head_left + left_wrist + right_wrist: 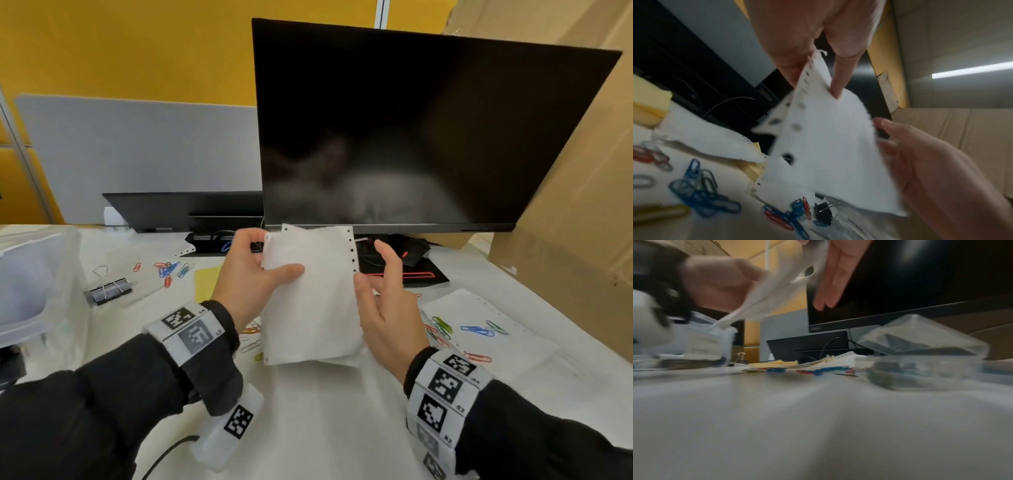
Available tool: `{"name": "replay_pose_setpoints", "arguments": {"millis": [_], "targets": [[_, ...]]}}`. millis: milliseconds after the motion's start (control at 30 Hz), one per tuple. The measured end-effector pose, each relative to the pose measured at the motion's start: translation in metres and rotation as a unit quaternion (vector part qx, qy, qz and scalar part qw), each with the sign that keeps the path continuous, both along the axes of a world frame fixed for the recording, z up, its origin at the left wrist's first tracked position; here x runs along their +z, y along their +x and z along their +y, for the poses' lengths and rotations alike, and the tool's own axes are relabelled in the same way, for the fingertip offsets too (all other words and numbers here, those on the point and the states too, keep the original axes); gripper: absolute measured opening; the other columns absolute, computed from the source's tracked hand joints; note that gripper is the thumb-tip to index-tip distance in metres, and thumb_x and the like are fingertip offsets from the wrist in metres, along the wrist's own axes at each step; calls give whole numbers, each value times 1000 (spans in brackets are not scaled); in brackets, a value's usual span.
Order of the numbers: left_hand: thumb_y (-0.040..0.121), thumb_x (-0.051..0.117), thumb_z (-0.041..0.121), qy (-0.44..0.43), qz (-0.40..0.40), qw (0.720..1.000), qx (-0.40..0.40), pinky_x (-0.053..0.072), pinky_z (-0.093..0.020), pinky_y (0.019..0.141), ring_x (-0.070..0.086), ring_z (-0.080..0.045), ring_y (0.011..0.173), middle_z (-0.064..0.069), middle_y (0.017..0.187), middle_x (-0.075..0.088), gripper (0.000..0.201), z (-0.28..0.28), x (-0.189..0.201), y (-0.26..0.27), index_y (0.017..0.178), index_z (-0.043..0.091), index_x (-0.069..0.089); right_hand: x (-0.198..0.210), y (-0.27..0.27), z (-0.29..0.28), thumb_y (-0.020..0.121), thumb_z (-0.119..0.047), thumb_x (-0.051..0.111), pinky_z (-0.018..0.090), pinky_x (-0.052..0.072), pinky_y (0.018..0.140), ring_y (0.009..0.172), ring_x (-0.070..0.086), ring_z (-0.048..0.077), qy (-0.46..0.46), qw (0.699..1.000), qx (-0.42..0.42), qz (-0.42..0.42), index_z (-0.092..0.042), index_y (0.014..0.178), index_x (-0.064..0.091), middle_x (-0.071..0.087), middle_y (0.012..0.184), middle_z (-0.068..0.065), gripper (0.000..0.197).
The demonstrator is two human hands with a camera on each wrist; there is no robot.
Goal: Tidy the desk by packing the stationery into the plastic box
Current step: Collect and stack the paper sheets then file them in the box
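My left hand [274, 274] holds a stack of white hole-punched paper [308, 301] upright above the desk, thumb across the front, fingers behind. In the left wrist view the left hand [818, 65] pinches the paper [828, 146] at its punched edge. My right hand [380, 284] lies with straight fingers against the stack's right edge, thumb touching it. The clear plastic box [68, 260] stands at the far left. Coloured paper clips [168, 269] lie beside it, and more clips [445, 329] lie to the right on loose sheets [479, 308].
A black binder clip [109, 289] and a yellow note pad [207, 281] lie left of my hands. A dark monitor [411, 137] stands behind, with a large cardboard box [582, 205] at the right. A small clear container [920, 353] shows in the right wrist view.
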State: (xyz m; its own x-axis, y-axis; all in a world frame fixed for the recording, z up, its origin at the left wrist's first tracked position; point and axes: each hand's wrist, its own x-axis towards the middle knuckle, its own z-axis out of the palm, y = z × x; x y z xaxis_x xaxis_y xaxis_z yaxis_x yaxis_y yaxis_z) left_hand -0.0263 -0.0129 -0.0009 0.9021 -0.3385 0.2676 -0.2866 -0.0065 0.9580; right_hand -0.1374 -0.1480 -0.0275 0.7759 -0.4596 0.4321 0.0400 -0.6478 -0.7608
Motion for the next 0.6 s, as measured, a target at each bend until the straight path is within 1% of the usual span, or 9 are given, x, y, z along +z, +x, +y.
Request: {"name": "replay_pose_setpoints", "arguments": {"millis": [100,167,200,267,300,367,433,500,600], "targets": [[74,76,14,14,-101,993,66,45,-18,59,60,-5,73,12,82,60,52,7,7,3,103,23,35,5,4,-27,95,-24,39,33,50,63,65,56,14,-98,984,-83,127,-26,143,15,66,81,2,53],[74,76,16,35,-153,984,87,46,-21,59,61,-8,73,9,81,62,52,13,9,8,99,23,32,5,7,-50,92,-15,43,33,49,57,63,54,17,-157,953,-153,208,-21,139,22,59,73,3,51],[74,75,17,56,-179,978,95,46,-20,58,60,-7,72,9,81,61,50,15,10,10,97,23,31,4,8,-62,91,-14,44,32,47,58,67,54,19,-167,935,-185,251,-18,136,25,59,77,4,50],[77,73,17,114,-261,953,106,44,-17,56,53,-3,67,7,80,57,41,20,5,14,92,21,35,0,8,-80,89,-18,48,35,48,74,89,58,28,-150,901,-230,334,-11,132,27,60,100,12,48],[79,71,14,142,-319,932,103,44,-17,56,50,-2,65,4,80,56,33,22,1,15,88,19,40,-4,8,-87,88,-22,50,37,47,83,102,56,31,-129,887,-241,372,-8,132,27,58,112,15,52],[82,65,7,184,-422,884,76,50,-24,57,50,-7,64,-4,78,60,13,23,-9,20,81,14,54,-10,7,-93,86,-29,56,35,44,90,114,53,31,-105,865,-231,433,-3,137,25,53,125,16,65],[83,54,6,227,-473,850,55,53,-23,61,56,-15,71,-9,85,65,12,24,-20,25,85,15,63,-10,7,-91,86,-24,57,32,45,85,111,56,29,-142,856,-210,451,-3,134,29,56,121,15,60],[81,52,1,253,-473,842,50,49,-19,65,62,-23,76,-11,96,66,24,23,-25,28,95,12,68,-7,6,-86,85,-14,54,31,45,78,105,58,29,-182,859,-199,435,-7,130,34,58,116,14,50],[79,50,-6,271,-471,838,47,46,-22,76,63,-27,86,-14,107,64,32,19,-26,28,105,5,66,-2,5,-82,86,-7,49,32,47,79,93,58,27,-183,878,-192,399,-13,128,41,59,109,12,43]]}}
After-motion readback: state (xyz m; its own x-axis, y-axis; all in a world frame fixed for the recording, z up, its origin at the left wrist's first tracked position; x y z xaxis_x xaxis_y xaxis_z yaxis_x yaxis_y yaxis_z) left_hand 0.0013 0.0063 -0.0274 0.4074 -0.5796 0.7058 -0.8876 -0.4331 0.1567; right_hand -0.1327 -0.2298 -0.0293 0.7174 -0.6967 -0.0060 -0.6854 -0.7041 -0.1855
